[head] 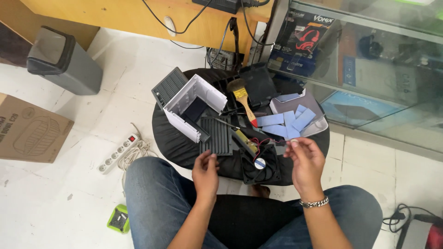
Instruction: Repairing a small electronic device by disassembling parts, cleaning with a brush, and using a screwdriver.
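Pinching a small part, my right hand [305,161] should keep steady; left hand [206,171], half open and empty, hovers at the fan's [261,165] nine o'clock.

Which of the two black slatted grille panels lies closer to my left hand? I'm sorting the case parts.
The flat black slatted grille panel just beyond your left hand; the other grille panel lies tilted behind the white plastic case shell, farther away.

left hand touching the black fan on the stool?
Apart. The head view shows the left hand raised, fingers curled, with a strip of dark stool visible between it and the black fan to its right.
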